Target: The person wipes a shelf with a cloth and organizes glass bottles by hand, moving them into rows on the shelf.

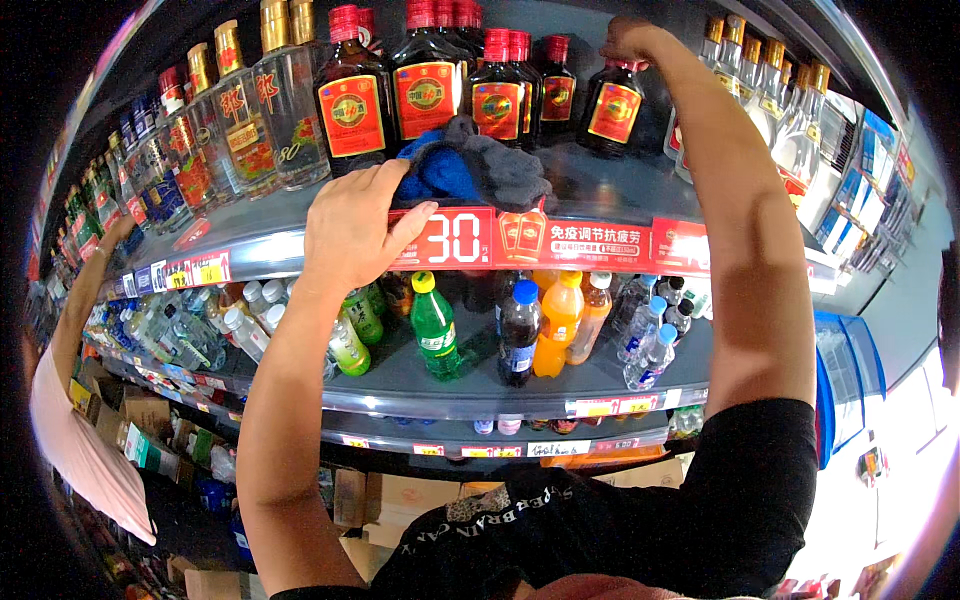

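Observation:
My right hand [635, 42] reaches up to the top shelf and is closed around the red cap of a small dark bottle [612, 108] with a red and gold label. At the front edge of that shelf, my left hand [362, 215] grips a blue and dark grey cloth [470, 168]; most of its fingertips are hidden. Behind the cloth stand similar dark bottles [428, 88] with red caps and red labels, some large and some small. A red price strip [600, 245] runs along the shelf edge below the cloth.
Clear glass bottles [240, 125] with gold caps stand left, more clear bottles [790, 110] right. The lower shelf holds a green bottle [434, 325], an orange drink [558, 320] and other soft drinks. Another person's arm [85, 290] reaches to the shelves at far left. Cardboard boxes [410, 500] sit below.

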A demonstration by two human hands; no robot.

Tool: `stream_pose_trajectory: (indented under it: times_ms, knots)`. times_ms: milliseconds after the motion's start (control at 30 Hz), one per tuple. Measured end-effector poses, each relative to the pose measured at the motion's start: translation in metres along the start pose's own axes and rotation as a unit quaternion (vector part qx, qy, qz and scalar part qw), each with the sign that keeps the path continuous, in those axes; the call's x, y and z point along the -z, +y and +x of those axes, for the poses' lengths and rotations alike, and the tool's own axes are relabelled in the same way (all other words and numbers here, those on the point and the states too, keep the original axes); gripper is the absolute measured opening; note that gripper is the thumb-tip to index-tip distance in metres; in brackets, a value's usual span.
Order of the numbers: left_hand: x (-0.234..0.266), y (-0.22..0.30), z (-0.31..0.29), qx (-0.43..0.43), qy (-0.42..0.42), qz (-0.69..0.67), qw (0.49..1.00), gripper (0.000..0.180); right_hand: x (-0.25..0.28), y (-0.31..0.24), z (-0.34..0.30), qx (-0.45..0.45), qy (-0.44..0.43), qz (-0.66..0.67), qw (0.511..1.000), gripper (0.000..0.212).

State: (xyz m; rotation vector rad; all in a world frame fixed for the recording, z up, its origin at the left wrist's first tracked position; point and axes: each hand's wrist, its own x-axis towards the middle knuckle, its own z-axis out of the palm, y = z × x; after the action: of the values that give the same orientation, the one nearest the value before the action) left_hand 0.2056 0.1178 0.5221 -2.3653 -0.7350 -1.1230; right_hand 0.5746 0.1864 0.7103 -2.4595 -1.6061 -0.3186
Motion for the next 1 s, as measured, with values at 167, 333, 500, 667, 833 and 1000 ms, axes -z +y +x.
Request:
stream_pose_trajectory:
  times_ms: [167,333,500,667,833,1000]
  knots:
    - [0.005,0.003,0.0,0.017,-0.029,0.006,0.999,0.043,-0.019,0.067,-0.007,0.258,0.231,-0.148,0.926,0.036]
    - [0.002,0.002,0.0,0.009,-0.023,0.003,1.0,0.043,-0.02,0.077,0.004,0.202,0.201,-0.133,0.949,0.039]
    - [0.004,0.0,-0.001,0.007,-0.02,0.001,1.0,0.041,-0.014,0.068,-0.002,0.168,0.083,-0.106,0.977,0.036]
    - [0.006,0.001,-0.001,0.01,-0.024,-0.001,1.0,0.042,-0.017,0.078,0.007,0.189,0.173,-0.217,0.942,0.038]
    - [0.0,0.003,0.001,0.001,-0.004,0.002,1.0,0.043,-0.024,0.084,0.009,0.177,0.195,-0.239,0.935,0.044]
    - [0.005,0.001,-0.001,0.013,-0.028,0.002,1.0,0.044,0.007,0.054,-0.023,0.129,0.002,-0.13,0.983,0.053]
